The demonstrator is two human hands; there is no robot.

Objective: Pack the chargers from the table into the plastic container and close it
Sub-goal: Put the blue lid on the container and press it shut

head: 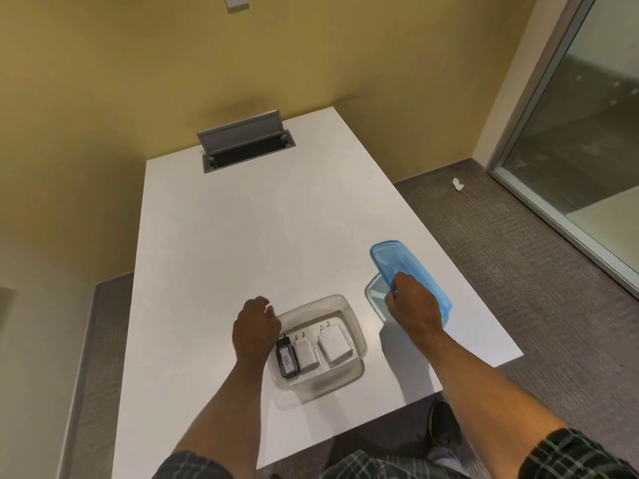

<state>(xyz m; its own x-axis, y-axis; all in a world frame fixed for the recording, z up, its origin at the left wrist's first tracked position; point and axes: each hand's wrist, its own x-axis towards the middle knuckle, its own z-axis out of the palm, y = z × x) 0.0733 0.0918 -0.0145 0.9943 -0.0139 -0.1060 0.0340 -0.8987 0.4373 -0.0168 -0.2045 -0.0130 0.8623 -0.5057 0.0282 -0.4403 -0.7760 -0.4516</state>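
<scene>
With the three chargers (313, 350) already in the clear plastic container (345, 305) beside our loosely curled, empty left hand (255, 331), our right hand (413, 305) grips the tilted blue lid (397, 261), which we should square over the rim before pressing down on the worktop (242, 229).

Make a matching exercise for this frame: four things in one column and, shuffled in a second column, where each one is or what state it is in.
Things
1. black charger
2. blue lid
3. larger white charger
4. hatch in the table

Places or states
A. flipped open at the far end
B. at the container's right side
C. tilted up, held by the right hand
D. at the container's left side, next to the left hand

Pairs: 1-D, 2-C, 3-B, 4-A
</scene>
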